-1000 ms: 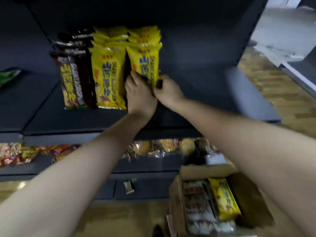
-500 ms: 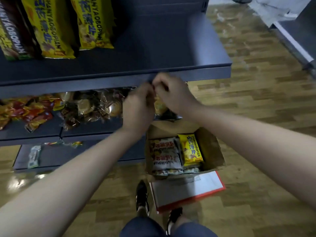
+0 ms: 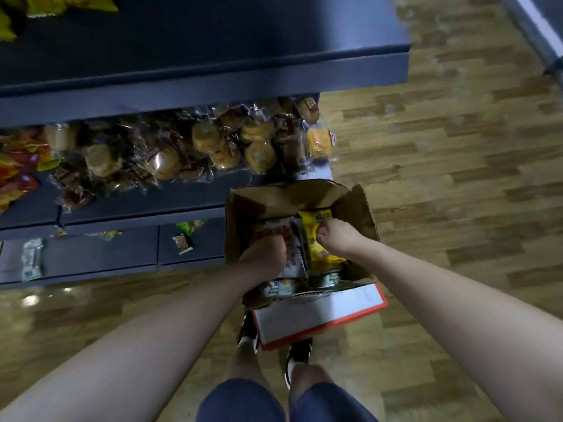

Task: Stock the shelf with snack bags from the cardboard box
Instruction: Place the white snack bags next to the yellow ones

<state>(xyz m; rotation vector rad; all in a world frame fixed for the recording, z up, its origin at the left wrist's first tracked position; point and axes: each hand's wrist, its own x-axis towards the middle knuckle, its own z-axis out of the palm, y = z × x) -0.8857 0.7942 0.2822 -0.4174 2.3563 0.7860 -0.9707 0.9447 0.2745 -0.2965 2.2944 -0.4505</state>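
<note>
Head view: both hands are down in the cardboard box (image 3: 350,205) on the floor. The right hand (image 3: 336,239) pinches the yellow bag (image 3: 316,239), which lies lengthwise away from the person; the left hand (image 3: 266,252) grips a white bag (image 3: 294,260) beside it. The shelf (image 3: 213,77) lies beyond and above.

The cardboard box (image 3: 292,197) stands open at the top, its raised flaps walling the 12 and 3 o'clock sides. Packed snack bags (image 3: 318,254) fill its floor. The top shelf (image 3: 213,83) is bare across its right half; yellow bags (image 3: 45,4) crowd 10 o'clock. Wrapped buns (image 3: 213,144) choke the middle shelf (image 3: 128,205).
</note>
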